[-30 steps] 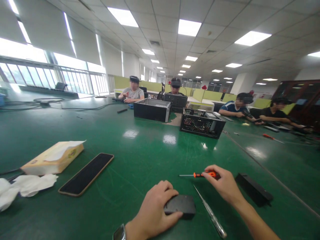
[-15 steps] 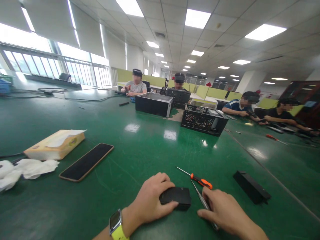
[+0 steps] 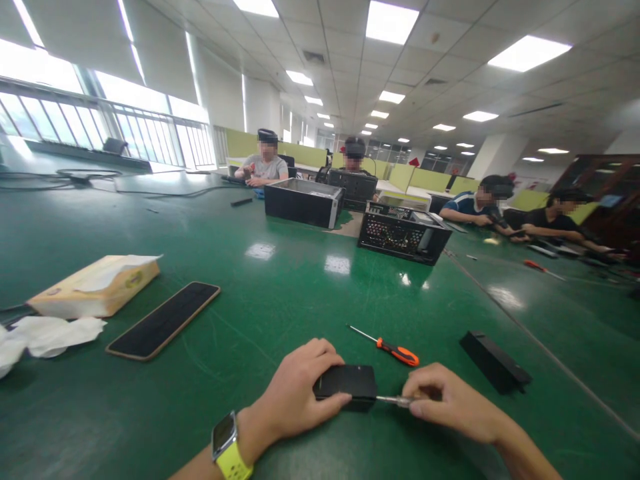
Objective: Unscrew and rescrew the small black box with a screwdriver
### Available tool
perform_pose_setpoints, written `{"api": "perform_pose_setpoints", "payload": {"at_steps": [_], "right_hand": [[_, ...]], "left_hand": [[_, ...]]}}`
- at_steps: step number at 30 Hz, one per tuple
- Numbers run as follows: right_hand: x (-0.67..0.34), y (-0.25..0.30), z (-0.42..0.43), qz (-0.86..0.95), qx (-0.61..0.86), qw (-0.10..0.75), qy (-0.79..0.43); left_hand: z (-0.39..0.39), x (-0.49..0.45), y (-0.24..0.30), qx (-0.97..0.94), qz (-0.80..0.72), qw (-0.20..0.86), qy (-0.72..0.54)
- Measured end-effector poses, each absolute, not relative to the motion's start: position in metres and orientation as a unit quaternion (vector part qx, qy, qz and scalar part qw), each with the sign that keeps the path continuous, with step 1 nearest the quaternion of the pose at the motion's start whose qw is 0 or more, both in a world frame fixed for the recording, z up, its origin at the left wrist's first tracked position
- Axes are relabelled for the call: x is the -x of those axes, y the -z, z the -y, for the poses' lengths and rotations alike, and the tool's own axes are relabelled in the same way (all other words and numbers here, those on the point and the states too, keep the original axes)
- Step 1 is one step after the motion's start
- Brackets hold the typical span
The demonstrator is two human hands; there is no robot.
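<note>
My left hand [image 3: 305, 383] is closed round a small black box [image 3: 349, 383] that lies on the green table [image 3: 280, 300]. To its right, my right hand [image 3: 453, 402] grips a slim metal screwdriver [image 3: 395, 400], held nearly level. The screwdriver's shaft meets the right end of the box, and its tip is not visible. Just beyond my hands lies an orange-and-black screwdriver [image 3: 399, 351]. Farther right rests a longer black plastic piece [image 3: 495, 361].
On the left are a phone [image 3: 165, 320], a tissue pack [image 3: 100, 287] and crumpled tissues [image 3: 57, 335]. Two computer cases [image 3: 299, 205] [image 3: 404, 233] stand across the table. Several people sit at the far side, and another orange screwdriver [image 3: 535, 265] lies near them.
My right hand has lifted the metal screwdriver off the table and turned it level, shaft against the box's right end. My left hand keeps its hold. The view has shifted slightly.
</note>
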State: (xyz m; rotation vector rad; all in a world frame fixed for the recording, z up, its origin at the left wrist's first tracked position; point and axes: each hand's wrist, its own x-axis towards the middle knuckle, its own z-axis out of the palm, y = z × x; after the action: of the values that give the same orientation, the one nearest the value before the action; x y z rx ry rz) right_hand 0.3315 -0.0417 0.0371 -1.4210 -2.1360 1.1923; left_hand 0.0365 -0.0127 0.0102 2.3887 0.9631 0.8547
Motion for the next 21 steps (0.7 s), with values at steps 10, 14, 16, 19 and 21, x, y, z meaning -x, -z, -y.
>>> {"api": "perform_pose_setpoints", "payload": {"at_steps": [10, 14, 16, 19, 21], "right_hand": [[-0.305, -0.007, 0.037, 0.6, 0.498, 0.413, -0.471], [-0.299, 0.003, 0.039, 0.471, 0.482, 0.522, -0.523], [-0.297, 0.005, 0.04, 0.457, 0.477, 0.544, -0.518], [-0.297, 0.006, 0.041, 0.484, 0.488, 0.544, -0.481], [-0.299, 0.009, 0.042, 0.509, 0.496, 0.543, -0.448]], "left_hand": [[0.011, -0.035, -0.009, -0.861, -0.344, 0.214, -0.309], [0.011, -0.036, -0.009, -0.862, -0.345, 0.211, -0.305], [0.011, -0.036, -0.009, -0.863, -0.349, 0.207, -0.303], [0.012, -0.035, -0.009, -0.863, -0.349, 0.203, -0.304], [0.012, -0.035, -0.008, -0.863, -0.347, 0.203, -0.307]]}}
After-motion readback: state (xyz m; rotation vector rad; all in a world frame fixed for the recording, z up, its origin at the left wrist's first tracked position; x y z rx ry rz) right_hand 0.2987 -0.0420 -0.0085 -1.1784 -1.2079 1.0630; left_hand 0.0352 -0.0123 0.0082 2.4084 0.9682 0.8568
